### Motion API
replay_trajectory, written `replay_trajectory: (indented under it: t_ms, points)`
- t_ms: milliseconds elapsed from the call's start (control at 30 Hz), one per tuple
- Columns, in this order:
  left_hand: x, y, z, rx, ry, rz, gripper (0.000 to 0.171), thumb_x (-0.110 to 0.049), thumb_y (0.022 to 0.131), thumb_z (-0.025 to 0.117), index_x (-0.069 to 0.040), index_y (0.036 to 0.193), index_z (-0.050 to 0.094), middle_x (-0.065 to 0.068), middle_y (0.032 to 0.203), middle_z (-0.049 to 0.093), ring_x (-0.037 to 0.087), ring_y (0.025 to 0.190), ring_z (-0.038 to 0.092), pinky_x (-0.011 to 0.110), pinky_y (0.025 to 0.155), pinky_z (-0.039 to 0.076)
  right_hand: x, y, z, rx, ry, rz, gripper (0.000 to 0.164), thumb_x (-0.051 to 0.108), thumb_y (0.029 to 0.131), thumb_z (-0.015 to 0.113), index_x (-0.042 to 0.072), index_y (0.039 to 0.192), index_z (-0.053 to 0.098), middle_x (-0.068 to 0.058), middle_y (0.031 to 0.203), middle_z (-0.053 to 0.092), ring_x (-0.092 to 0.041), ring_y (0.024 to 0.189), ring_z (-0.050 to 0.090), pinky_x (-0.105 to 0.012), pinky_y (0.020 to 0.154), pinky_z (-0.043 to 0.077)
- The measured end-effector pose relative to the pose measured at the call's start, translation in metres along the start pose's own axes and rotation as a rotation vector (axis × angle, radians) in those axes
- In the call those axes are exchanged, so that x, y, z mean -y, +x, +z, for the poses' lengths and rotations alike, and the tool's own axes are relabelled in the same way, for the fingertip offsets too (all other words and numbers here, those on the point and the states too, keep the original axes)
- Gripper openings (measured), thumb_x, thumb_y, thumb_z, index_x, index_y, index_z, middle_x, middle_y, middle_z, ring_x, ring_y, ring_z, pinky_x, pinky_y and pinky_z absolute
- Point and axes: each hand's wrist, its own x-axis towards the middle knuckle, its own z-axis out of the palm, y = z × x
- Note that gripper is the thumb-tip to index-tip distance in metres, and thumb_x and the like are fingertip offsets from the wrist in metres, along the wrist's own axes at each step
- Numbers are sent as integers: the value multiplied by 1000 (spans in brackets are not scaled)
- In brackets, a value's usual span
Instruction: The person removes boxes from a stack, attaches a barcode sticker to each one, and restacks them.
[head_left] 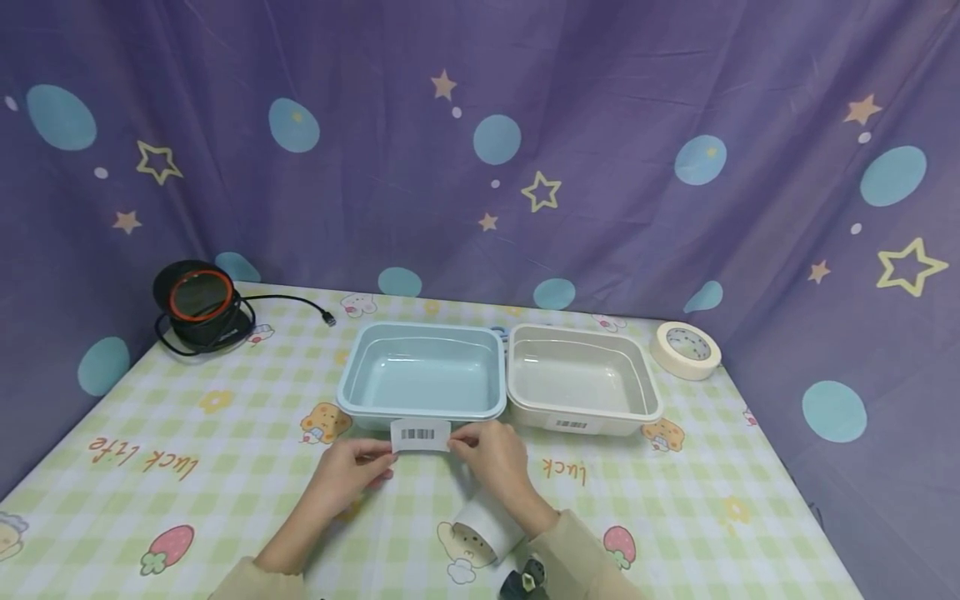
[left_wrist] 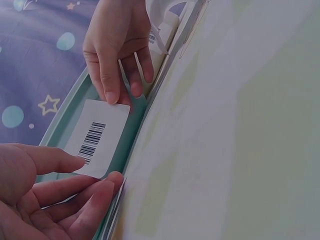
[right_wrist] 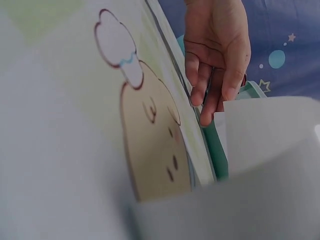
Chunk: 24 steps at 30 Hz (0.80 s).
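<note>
A white barcode label (head_left: 421, 434) stands in front of the light blue plastic bin (head_left: 427, 414), overlapping its front wall in the head view. My left hand (head_left: 347, 477) pinches the label's left end; in the left wrist view its thumb lies by the printed bars and the other fingers sit lower, near the bin wall. At the opposite end my right hand (head_left: 495, 458) pinches the label's edge between thumb and fingertips. Under the right wrist lies a white paper roll (head_left: 489, 527). Its white paper (right_wrist: 272, 132) fills much of the right wrist view and hides my right hand there.
Right beside the blue bin stands a beige bin (head_left: 585, 414), a barcode label (head_left: 572, 425) on its front. Masking tape (head_left: 686, 351) lies at the back right. A black device with an orange ring (head_left: 201, 296) and a coiled cable (head_left: 288, 297) occupies the back left.
</note>
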Motion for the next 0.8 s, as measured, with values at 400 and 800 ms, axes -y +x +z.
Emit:
replay_trajectory:
  t_ms: [400,800]
  points:
    - [8,5,1,43,-155,-58,29,-6,92,62,10,115,63,19,101,73,17,77,71,27,64,62,5,-2,-1,48,-5,82,7,25,83,75,22,88,77,7,77,75,-3,64,63,-17,52,45]
    - [10,5,-1,90,-217,-68,33,-7,94,60,12,121,59,22,113,70,18,81,71,26,66,63,10,-6,-4,73,-45,58,12,25,83,74,19,93,76,5,84,76,-8,74,69,-23,60,53]
